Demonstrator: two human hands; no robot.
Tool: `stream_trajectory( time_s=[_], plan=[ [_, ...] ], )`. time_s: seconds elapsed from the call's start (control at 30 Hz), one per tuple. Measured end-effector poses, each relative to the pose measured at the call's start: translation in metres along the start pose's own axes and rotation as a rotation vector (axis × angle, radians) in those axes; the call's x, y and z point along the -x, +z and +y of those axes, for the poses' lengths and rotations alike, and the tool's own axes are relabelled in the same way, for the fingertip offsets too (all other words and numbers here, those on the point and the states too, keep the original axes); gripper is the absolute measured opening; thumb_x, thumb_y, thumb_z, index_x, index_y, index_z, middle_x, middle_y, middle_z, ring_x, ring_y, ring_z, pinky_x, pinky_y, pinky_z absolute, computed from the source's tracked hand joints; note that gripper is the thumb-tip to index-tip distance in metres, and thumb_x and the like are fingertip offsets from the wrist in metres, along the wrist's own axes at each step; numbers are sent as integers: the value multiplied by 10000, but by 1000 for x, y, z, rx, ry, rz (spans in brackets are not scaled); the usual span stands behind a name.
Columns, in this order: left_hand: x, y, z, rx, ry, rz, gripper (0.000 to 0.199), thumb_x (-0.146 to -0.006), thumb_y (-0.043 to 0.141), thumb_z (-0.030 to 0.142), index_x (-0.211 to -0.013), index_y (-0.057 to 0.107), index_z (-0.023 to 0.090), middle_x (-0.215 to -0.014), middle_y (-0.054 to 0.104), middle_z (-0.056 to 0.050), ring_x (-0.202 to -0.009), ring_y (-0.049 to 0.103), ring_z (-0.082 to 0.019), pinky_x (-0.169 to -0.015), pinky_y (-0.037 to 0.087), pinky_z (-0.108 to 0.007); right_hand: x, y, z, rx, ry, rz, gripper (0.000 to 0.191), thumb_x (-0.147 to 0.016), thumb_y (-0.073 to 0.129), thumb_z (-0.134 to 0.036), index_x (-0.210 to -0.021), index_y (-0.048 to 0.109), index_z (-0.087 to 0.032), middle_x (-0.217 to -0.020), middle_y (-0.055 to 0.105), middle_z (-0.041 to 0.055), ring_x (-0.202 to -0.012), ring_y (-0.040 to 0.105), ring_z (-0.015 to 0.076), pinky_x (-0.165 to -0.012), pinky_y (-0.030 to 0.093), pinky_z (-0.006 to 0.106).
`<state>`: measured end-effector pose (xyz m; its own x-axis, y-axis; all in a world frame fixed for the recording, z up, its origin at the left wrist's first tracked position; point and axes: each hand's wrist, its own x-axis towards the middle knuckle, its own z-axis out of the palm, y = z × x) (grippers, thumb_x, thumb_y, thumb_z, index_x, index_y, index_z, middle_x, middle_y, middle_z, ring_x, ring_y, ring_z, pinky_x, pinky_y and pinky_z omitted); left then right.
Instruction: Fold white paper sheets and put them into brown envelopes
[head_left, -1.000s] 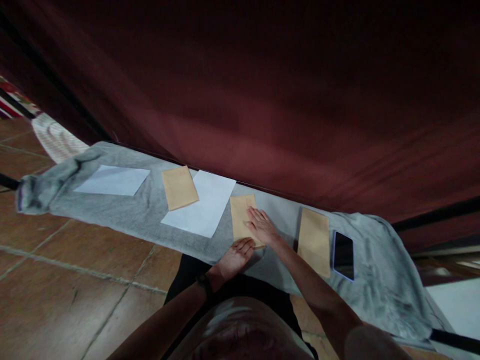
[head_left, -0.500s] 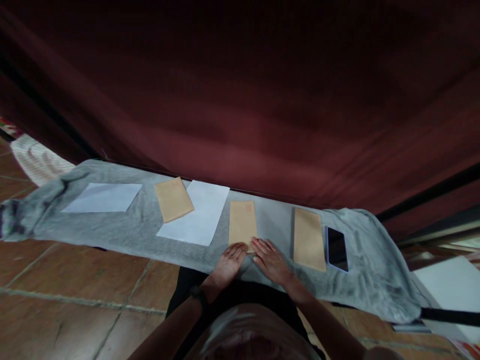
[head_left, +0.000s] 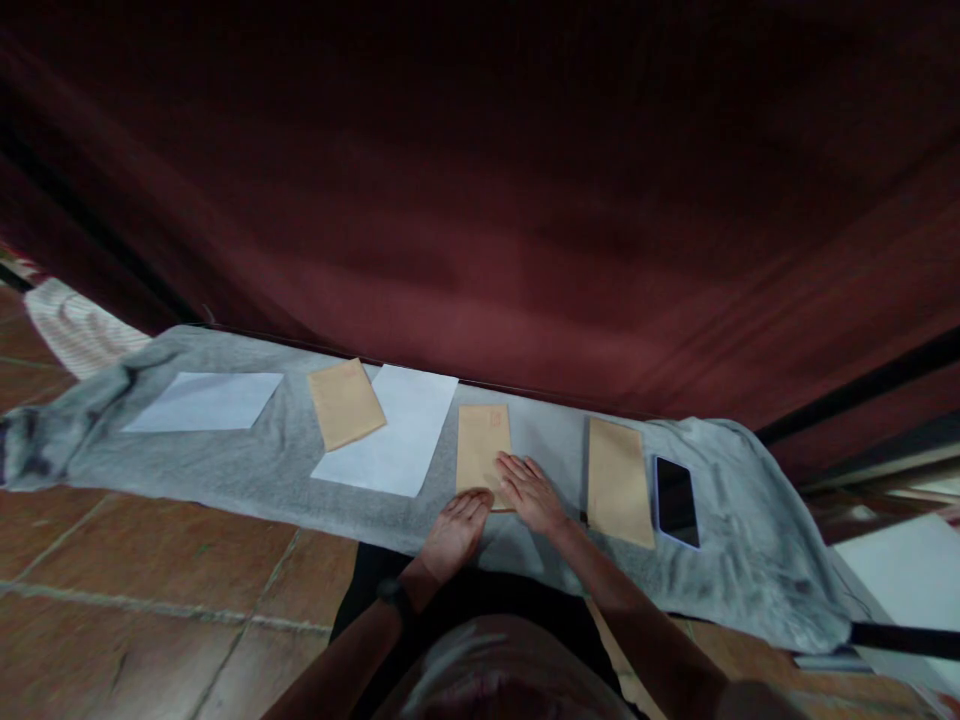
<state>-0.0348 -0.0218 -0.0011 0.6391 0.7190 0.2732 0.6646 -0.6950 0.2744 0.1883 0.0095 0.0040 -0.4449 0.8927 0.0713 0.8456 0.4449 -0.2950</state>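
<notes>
A tan paper envelope (head_left: 480, 440) with a small red print near its top right lies flat on the grey cloth in front of me. My left hand (head_left: 459, 522) rests on its lower left corner, fingers stretched out. Flat on the lower right part lies my right hand (head_left: 531, 493), its fingers extended across the paper. Both palms face down, and they cover part of the envelope's lower edge. To the right is another tan envelope (head_left: 619, 482), touched by neither hand.
A phone (head_left: 676, 500) lies right of that envelope. To the left, a third tan envelope (head_left: 346, 403) overlaps a white sheet (head_left: 405, 440); another white sheet (head_left: 206, 402) lies farther left. Grey cloth (head_left: 277, 470) covers the narrow surface, with a dark red curtain (head_left: 480, 250) behind it.
My right hand has slid up and slightly left over the envelope. My left hand has stayed nearly in place at the lower left corner.
</notes>
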Motion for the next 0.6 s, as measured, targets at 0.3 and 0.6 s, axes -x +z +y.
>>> stream_trajectory(
  time_s=[0.3, 0.6],
  plan=[
    [-1, 0, 0, 4, -3, 36, 365, -974, 463, 125, -1314, 590, 166, -1280, 701, -111, -1252, 622, -218, -1089, 491, -384, -55, 1, 17, 70, 86, -18, 540, -1091, 260, -387, -1599, 321, -214, -1658, 303, 38, -1534, 303, 170, -1279, 223, 431],
    [-1, -1, 3, 34, -21, 81, 369, -967, 458, 114, -1301, 606, 168, -1259, 712, -118, -1224, 646, -215, -1080, 519, -383, -80, -3, 23, 78, 107, -33, 589, -1080, 238, -422, -1620, 264, -187, -1671, 251, 55, -1551, 259, 193, -1287, 181, 438]
  ],
)
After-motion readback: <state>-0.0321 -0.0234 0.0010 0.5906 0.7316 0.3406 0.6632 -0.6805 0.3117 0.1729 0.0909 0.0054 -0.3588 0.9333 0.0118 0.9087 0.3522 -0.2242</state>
